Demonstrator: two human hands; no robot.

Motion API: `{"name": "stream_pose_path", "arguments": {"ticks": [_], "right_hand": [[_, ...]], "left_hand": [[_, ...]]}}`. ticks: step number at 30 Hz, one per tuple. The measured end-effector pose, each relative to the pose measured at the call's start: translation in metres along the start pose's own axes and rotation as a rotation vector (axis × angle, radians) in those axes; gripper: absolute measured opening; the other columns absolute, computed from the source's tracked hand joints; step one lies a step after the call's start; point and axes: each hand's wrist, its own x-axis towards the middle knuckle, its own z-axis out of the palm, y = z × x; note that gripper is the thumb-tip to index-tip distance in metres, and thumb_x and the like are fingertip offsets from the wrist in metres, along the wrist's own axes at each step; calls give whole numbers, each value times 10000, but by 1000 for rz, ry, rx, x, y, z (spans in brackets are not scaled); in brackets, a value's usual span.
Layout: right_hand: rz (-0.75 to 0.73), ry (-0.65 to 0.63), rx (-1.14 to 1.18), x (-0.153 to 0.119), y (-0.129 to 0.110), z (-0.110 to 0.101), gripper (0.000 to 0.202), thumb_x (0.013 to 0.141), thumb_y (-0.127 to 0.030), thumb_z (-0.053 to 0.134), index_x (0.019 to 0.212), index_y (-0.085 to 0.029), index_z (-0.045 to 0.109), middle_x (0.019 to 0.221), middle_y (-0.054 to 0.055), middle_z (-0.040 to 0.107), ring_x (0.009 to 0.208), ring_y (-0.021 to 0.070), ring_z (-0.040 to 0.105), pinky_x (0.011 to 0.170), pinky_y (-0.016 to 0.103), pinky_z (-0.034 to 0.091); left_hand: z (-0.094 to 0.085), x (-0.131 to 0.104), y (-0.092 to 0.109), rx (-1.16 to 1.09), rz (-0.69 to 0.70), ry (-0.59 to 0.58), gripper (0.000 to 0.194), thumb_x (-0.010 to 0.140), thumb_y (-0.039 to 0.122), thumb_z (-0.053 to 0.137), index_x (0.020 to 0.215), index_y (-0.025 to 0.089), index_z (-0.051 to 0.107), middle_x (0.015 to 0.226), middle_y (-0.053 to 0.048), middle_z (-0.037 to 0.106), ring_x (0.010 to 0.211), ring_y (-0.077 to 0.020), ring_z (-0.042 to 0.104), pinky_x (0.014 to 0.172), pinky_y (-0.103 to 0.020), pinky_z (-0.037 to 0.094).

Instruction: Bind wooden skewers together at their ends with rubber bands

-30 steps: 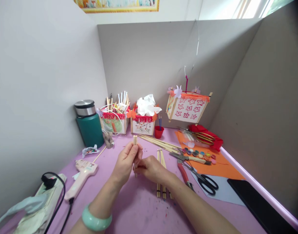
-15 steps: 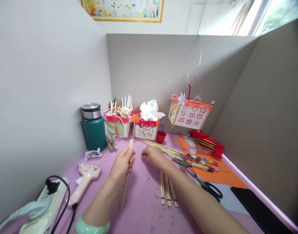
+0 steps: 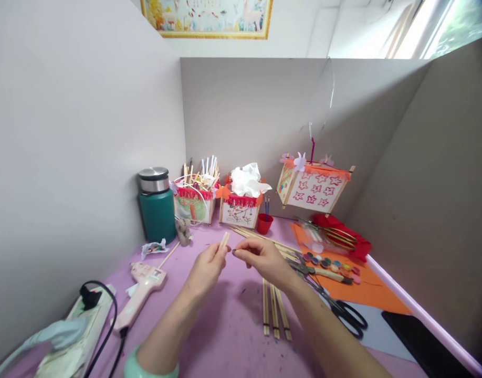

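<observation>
My left hand (image 3: 210,266) is closed round light wooden sticks (image 3: 224,240), whose top ends stand out above the thumb. Just to its right, my right hand (image 3: 260,257) pinches a small black band (image 3: 234,252) between thumb and fingertips. The two hands are close together above the purple tabletop, fingertips near the top of the sticks. Below my right forearm lie several banded stick bundles (image 3: 275,312), side by side, with black bands near their lower ends. More loose sticks (image 3: 247,232) lie behind my right hand, partly hidden by it.
On the left are a pink glue gun (image 3: 144,289), a power strip (image 3: 77,336) and a green flask (image 3: 157,210). Decorated boxes (image 3: 239,212) and a red cup (image 3: 264,224) stand behind. At right lie black-handled scissors (image 3: 347,315), pliers (image 3: 304,269), paint pots (image 3: 325,262) and a phone (image 3: 418,341). A paper lantern (image 3: 315,191) hangs above.
My left hand has raised the sticks and tilted them. My right hand has lifted off the table with the small band and come up beside the sticks' top. The view has shifted slightly.
</observation>
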Motion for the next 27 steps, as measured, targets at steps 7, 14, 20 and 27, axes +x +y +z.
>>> {"name": "stream_pose_path", "arguments": {"ticks": [7, 14, 20, 27], "right_hand": [[62, -11, 356, -10, -6, -4, 148, 771, -275, 580, 752, -142, 642, 576, -31, 508, 499, 76, 453, 483, 201, 363], [198, -12, 531, -11, -7, 2, 127, 711, -267, 626, 670, -151, 595, 534, -35, 491, 479, 73, 426, 455, 198, 317], [258, -159, 1275, -15, -10, -7, 132, 687, -231, 640, 722, -156, 537, 733, -12, 542, 499, 43, 411, 408, 166, 227], [242, -424, 871, -16, -1, -7, 108, 770, -226, 567, 808, -129, 598, 654, 7, 597, 391, 52, 465, 373, 188, 264]], "left_hand": [[6, -11, 13, 96, 55, -49, 248, 782, 399, 534, 813, 153, 522, 579, 53, 359, 466, -81, 257, 424, -197, 194], [8, -10, 6, 180, 132, 76, 247, 745, 373, 588, 651, 162, 500, 561, 38, 394, 519, -105, 332, 468, -197, 251], [0, -13, 14, 117, 61, 41, 241, 782, 388, 548, 704, 174, 466, 530, 65, 326, 436, -76, 250, 410, -188, 188], [-1, -12, 13, 57, 26, -94, 271, 751, 406, 591, 719, 156, 492, 558, 48, 383, 460, -70, 269, 404, -182, 183]]}}
